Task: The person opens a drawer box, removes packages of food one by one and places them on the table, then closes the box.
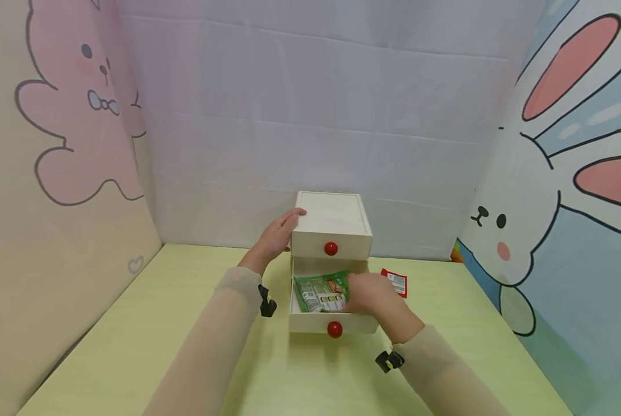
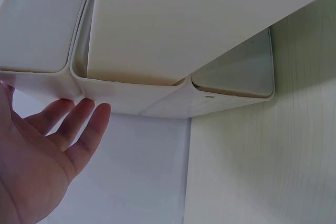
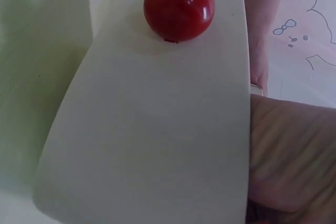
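Observation:
A small white drawer cabinet (image 1: 333,214) stands at the back of the table in the head view. Its upper drawer is closed, and a lower drawer (image 1: 310,322) with a red knob (image 1: 335,329) is pulled out. In that drawer lies a green printed snack packet (image 1: 321,293). My right hand (image 1: 370,294) reaches in over the drawer front and grips the packet's right edge; its fingertips are mostly hidden. With fingers spread, my left hand (image 1: 278,236) rests against the cabinet's left side. The left wrist view shows those fingers (image 2: 89,129) fairly straight on the side wall.
A small red-and-white packet (image 1: 398,284) lies on the table (image 1: 185,289) right of the drawer. A white cloth wall (image 1: 315,104) rises close behind the cabinet. Side panels with a pink cartoon animal (image 1: 87,115) and a white rabbit (image 1: 518,231) flank the table.

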`<state>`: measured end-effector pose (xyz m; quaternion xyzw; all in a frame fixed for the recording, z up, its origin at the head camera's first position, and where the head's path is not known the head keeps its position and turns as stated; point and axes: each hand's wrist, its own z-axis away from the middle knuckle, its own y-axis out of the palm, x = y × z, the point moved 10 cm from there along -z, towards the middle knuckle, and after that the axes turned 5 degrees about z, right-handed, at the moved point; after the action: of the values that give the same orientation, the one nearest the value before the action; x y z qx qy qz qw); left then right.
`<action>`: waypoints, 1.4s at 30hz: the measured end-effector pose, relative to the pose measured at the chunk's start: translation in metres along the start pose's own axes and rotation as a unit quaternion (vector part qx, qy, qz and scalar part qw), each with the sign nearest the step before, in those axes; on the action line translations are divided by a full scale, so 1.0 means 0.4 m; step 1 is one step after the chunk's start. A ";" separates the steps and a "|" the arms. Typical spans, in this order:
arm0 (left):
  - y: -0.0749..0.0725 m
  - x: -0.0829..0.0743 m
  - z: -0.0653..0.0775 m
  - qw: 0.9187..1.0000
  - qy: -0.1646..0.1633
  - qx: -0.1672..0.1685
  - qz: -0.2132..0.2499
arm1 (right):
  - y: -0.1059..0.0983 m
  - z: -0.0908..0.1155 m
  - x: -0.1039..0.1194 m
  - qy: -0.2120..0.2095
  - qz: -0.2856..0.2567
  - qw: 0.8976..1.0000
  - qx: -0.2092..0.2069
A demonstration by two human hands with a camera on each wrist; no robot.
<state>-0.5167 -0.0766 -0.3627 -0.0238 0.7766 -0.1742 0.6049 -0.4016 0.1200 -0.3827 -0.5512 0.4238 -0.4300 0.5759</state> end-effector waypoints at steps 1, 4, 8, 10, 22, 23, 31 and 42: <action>0.001 0.000 -0.001 1.000 0.000 0.001 0.000 | 0.002 -0.001 0.000 0.001 0.001 1.000 0.002; 0.002 0.001 -0.002 1.000 -0.001 0.001 0.001 | 0.009 -0.003 -0.003 0.001 -0.009 1.000 0.011; -0.001 0.002 -0.002 1.000 -0.004 -0.002 0.001 | 0.013 -0.005 -0.009 -0.006 -0.019 1.000 0.013; -0.001 0.001 -0.002 1.000 -0.003 -0.002 0.000 | 0.015 -0.005 -0.011 -0.010 -0.022 1.000 0.010; -0.007 0.005 0.005 1.000 -0.007 -0.007 -0.001 | 0.010 -0.013 -0.002 -0.048 -0.008 0.999 -0.015; -0.008 0.005 0.004 1.000 -0.007 -0.007 -0.001 | 0.009 -0.013 -0.002 -0.051 -0.007 0.999 -0.017; -0.007 0.011 -0.001 1.000 -0.005 -0.005 -0.005 | 0.007 -0.018 -0.011 -0.071 -0.009 0.997 -0.041; -0.001 0.001 -0.001 1.000 0.001 -0.004 -0.007 | -0.057 0.034 -0.030 -0.103 -0.037 0.981 -0.158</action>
<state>-0.5175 -0.0771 -0.3629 -0.0309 0.7776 -0.1755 0.6030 -0.3926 0.1346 -0.3591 -0.6920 0.4040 -0.3198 0.5057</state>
